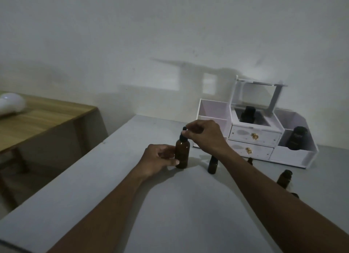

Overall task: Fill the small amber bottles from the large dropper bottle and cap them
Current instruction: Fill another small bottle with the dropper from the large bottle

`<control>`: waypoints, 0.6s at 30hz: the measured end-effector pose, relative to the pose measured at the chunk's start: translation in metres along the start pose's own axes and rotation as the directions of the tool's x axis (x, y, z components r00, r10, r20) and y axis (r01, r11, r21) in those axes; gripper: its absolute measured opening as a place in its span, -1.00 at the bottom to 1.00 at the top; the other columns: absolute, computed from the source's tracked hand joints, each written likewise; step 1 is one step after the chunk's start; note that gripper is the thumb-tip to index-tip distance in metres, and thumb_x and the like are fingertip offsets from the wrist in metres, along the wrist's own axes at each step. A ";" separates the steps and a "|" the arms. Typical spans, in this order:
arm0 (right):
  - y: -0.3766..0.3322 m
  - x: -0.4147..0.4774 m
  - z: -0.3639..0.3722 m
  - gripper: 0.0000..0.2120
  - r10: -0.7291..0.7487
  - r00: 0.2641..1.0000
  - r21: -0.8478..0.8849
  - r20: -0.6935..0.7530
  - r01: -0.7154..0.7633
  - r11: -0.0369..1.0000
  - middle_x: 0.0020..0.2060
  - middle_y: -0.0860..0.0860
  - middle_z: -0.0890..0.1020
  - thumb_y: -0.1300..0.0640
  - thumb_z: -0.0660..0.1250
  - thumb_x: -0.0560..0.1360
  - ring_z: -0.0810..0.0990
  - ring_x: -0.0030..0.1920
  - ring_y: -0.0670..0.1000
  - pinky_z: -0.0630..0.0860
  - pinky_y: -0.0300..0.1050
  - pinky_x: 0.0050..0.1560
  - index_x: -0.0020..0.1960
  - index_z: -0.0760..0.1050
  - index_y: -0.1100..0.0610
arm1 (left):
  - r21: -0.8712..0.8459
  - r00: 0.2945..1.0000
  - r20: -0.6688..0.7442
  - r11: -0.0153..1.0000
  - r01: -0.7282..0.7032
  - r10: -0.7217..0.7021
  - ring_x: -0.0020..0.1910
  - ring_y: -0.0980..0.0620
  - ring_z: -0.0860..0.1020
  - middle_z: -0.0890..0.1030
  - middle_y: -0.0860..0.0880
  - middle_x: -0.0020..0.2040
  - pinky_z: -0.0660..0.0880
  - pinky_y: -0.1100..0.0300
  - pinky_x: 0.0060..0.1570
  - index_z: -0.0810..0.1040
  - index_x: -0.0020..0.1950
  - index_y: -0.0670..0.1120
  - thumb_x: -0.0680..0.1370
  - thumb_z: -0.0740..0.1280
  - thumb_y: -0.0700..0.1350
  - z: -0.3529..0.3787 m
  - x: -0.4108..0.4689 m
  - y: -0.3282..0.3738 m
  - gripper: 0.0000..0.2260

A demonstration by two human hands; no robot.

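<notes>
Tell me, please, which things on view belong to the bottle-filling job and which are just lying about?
Part of the job:
- large dropper bottle, steadied by the left hand, right hand on its dropper cap
- small capped bottle
- small open bottle
- another small bottle, mostly hidden by the right arm

Just lying about:
- white organiser with dark containers
- wooden table
- white rounded object

The large dropper bottle [182, 152] looks like glossy amber glass with a matt black rubbery dropper cap [183, 134]. The table [170, 205] is smooth, matt grey. The organizer [253, 137] appears white plastic, with 2 shiny gold-coloured knobs and a clear lid. The side desk [43, 118] shows wood grain.
</notes>
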State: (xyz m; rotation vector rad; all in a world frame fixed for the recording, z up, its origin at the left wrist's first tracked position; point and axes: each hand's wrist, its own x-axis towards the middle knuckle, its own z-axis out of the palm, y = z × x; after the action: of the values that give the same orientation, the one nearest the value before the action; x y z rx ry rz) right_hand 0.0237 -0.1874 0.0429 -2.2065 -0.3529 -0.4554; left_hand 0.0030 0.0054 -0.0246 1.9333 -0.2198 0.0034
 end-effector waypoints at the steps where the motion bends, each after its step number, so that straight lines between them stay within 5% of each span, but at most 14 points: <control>1: 0.001 0.001 0.002 -0.72 0.003 1.000 0.000 0.003 -0.003 1.000 -0.03 0.00 0.72 0.03 0.50 0.45 0.60 -0.18 -0.25 0.45 -0.48 -0.18 0.13 0.66 0.11 | -0.006 1.000 0.001 1.000 -0.006 0.006 0.11 0.08 0.64 0.68 0.08 0.13 0.50 -0.07 0.26 0.63 0.23 -0.02 0.33 0.60 -0.16 0.000 0.001 -0.001 -0.53; 10: 0.001 0.001 0.005 -0.79 -0.025 0.999 -0.002 -0.028 0.025 1.000 -0.16 -0.05 0.71 0.06 0.50 0.45 0.62 -0.24 -0.27 0.47 -0.50 -0.23 0.05 0.69 0.11 | 0.026 0.999 -0.034 0.999 -0.034 0.035 0.03 0.12 0.66 0.69 0.08 0.09 0.54 0.03 0.21 0.65 0.20 -0.02 0.38 0.56 -0.15 0.003 0.001 -0.001 -0.61; 18: -0.005 0.003 0.004 -0.84 -0.043 0.997 -0.013 -0.062 0.043 0.999 -0.15 0.06 0.74 0.15 0.50 0.46 0.65 -0.27 -0.12 0.64 -0.17 -0.09 0.01 0.71 0.19 | 0.028 0.998 -0.032 0.998 -0.050 0.051 -0.03 0.20 0.66 0.69 0.11 0.08 0.53 0.21 0.11 0.65 0.19 -0.01 0.38 0.56 -0.14 0.003 0.003 -0.002 -0.61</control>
State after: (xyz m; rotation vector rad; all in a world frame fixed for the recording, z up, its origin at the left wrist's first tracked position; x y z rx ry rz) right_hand 0.0254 -0.1812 0.0456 -2.1945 -0.3654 -0.5500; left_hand 0.0060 0.0029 -0.0274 1.9532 -0.2480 0.0725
